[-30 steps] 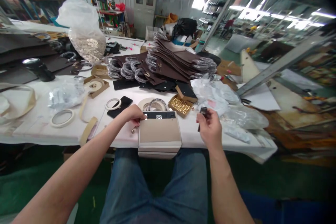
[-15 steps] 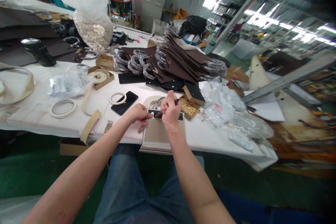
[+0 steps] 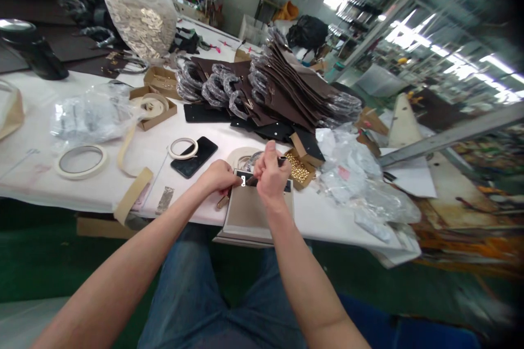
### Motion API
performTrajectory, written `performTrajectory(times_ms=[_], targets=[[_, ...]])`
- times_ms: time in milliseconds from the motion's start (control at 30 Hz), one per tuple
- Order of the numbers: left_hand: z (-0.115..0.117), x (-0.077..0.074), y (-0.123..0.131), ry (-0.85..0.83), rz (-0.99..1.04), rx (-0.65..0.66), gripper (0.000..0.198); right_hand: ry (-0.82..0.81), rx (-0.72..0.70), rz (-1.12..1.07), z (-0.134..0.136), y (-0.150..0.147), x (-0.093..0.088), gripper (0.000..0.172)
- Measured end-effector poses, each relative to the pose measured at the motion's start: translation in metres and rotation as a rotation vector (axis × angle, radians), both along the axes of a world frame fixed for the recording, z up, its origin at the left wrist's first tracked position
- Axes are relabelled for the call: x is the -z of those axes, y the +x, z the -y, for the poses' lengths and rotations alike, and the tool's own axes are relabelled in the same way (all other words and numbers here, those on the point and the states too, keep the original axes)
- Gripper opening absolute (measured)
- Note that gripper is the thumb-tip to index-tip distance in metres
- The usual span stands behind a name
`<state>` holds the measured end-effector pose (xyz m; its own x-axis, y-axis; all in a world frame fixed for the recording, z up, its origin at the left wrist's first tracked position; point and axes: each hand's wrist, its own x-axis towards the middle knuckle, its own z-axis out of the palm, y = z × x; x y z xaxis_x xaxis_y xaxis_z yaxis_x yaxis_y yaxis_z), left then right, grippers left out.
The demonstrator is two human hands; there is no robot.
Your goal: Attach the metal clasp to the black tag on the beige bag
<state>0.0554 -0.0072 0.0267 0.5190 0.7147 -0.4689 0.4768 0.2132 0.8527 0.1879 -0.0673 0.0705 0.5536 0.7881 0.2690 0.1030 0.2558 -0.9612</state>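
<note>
A beige panel [image 3: 249, 212] with a dark strip [image 3: 287, 186] along its far end lies at the table's front edge. My right hand [image 3: 271, 174] is closed in a fist around a dark-handled tool [image 3: 281, 161], its narrow end angled down toward the strip. Just left of that end, a small pale metal piece [image 3: 243, 180] rests on the strip. The fingers of my left hand [image 3: 221, 177] are pressed together against the strip's left end, beside the metal piece; what they pinch is hidden. A small metal object [image 3: 222, 202] shows below that hand.
Beyond my hands are a tape roll [image 3: 183, 148] on a black phone [image 3: 204, 155] and a carton of gold-coloured studs [image 3: 298, 169]. Stacked brown panels [image 3: 286, 90] with wrapped handles stand behind. Plastic bags [image 3: 352, 169] lie right; another tape roll [image 3: 81, 162] lies left.
The view has tilted and shifted a little, moving the table items within it. Both hands keep nearly the same pose at the dark strip, the right still around the tool.
</note>
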Motion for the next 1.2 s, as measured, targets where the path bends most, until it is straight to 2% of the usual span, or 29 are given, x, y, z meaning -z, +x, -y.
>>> performTrajectory(times_ms=[233, 433, 600, 800, 1000, 1100, 1200], targets=[[-0.001, 0.008, -0.003, 0.051, -0.011, -0.014, 0.027, 0.013, 0.010, 0.018, -0.003, -0.010, 0.005, 0.071], [0.004, 0.013, -0.006, -0.006, 0.123, -0.063, 0.028, -0.024, 0.005, 0.093, -0.011, -0.010, 0.012, 0.071], [0.002, 0.019, -0.003, 0.110, 0.046, -0.077, 0.025, -0.036, -0.010, 0.108, -0.013, -0.012, 0.018, 0.071], [0.009, 0.017, -0.002, 0.261, 0.010, -0.117, 0.027, 0.048, -0.051, -0.101, -0.003, 0.001, 0.011, 0.073], [0.015, 0.015, -0.001, 0.254, -0.024, -0.171, 0.023, 0.073, -0.031, -0.165, 0.017, -0.001, 0.008, 0.071], [0.018, 0.012, -0.002, 0.253, -0.033, -0.182, 0.022, 0.033, -0.019, -0.146, 0.014, -0.011, 0.009, 0.071], [0.022, 0.012, -0.004, 0.269, -0.033, -0.182, 0.024, -0.040, 0.016, -0.124, -0.001, -0.013, 0.010, 0.071]])
